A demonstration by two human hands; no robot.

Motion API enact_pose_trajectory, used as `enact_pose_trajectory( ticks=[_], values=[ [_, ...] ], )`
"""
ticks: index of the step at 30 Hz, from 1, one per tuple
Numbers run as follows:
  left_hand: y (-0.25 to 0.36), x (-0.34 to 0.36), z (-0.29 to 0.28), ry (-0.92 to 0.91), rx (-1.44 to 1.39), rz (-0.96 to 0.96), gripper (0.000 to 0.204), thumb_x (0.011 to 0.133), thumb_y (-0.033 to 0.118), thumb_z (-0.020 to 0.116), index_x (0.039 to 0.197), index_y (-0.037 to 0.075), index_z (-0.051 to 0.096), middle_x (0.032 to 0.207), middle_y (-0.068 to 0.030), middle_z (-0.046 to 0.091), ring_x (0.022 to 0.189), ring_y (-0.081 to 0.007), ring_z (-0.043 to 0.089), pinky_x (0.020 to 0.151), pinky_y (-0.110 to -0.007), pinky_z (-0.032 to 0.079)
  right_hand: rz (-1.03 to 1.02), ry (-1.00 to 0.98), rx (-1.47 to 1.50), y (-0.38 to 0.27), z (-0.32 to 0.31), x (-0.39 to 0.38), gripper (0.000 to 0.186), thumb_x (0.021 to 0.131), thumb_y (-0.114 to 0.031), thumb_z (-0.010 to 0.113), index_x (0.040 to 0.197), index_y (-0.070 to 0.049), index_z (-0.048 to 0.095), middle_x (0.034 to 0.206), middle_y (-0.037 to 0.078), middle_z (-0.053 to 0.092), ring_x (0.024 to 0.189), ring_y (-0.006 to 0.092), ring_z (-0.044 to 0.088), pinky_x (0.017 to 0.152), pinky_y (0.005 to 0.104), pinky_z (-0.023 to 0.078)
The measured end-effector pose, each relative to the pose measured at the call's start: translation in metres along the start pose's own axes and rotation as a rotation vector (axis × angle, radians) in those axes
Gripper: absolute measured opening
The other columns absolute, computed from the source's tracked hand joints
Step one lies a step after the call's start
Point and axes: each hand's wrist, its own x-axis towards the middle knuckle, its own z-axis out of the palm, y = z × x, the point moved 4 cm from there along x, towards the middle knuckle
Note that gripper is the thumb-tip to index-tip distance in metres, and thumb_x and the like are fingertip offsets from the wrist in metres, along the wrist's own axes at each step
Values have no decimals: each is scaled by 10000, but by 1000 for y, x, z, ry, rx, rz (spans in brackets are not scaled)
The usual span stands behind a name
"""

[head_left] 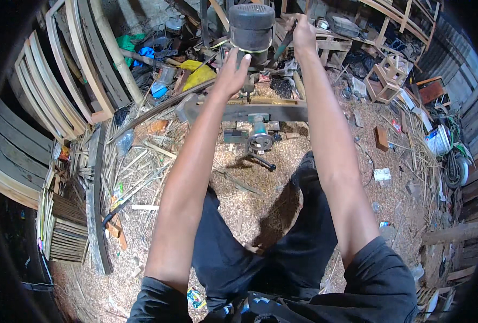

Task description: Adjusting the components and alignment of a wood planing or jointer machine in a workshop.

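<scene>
A dark cylindrical motor [252, 29] of a machine stands upright ahead of me. My left hand [232, 75] is at its lower left side, thumb raised, fingers curled and partly hidden against the machine. My right hand [303, 35] grips a dark lever [284, 43] at the motor's right. Below, a long wooden beam [279, 113] lies crosswise under the machine, with a thin upright bit or shaft above it. A teal vise with a handwheel [260, 142] and a black crank sits beneath the beam, between my forearms.
Curved wooden pieces [61, 91] lean at the left. Wooden frames [384, 78] and a white bucket [438, 140] stand at the right. A reddish block [380, 138], thin offcuts and shavings litter the floor [239, 215]. My legs are spread below the machine.
</scene>
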Motion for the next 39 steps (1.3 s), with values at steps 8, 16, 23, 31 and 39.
enact_pose_trajectory(
  ticks=[8,16,23,31,39],
  values=[
    [-10,-93,6,-11,-100,-173,621,982,447,441,1386,-22,397,1353,-268,488,1292,-367,455,1071,-405,332,-125,8,80,19,-30,-111,337,939,-223,417,702,-25,553,734,30,567,753,145,523,763,269,405],
    [-39,-143,-13,1,-120,-285,600,991,457,402,1382,3,422,1368,-255,483,1301,-368,443,1071,-401,333,50,-187,-415,-6,-12,-29,482,996,-351,424,741,-23,670,661,51,597,611,158,517,658,306,431],
    [-51,-154,0,21,-68,-367,524,987,409,434,1332,16,477,1297,-248,543,1240,-365,503,1034,-398,375,99,-187,-139,-8,5,80,479,975,-355,468,662,-39,647,590,66,607,567,170,571,578,321,447],
    [-53,-134,8,178,-170,-298,395,983,321,466,1216,22,577,1167,-221,624,1118,-364,581,964,-394,422,5,71,-27,23,-4,46,381,911,-323,576,635,-61,592,553,33,547,492,161,537,493,296,421],
    [-27,-134,-4,177,-255,-365,346,1000,275,462,1169,6,598,1074,-147,670,1037,-247,616,918,-334,440,-117,46,104,8,-24,-123,453,980,-237,501,589,-9,487,605,17,494,652,127,471,663,293,384]
  ],
)
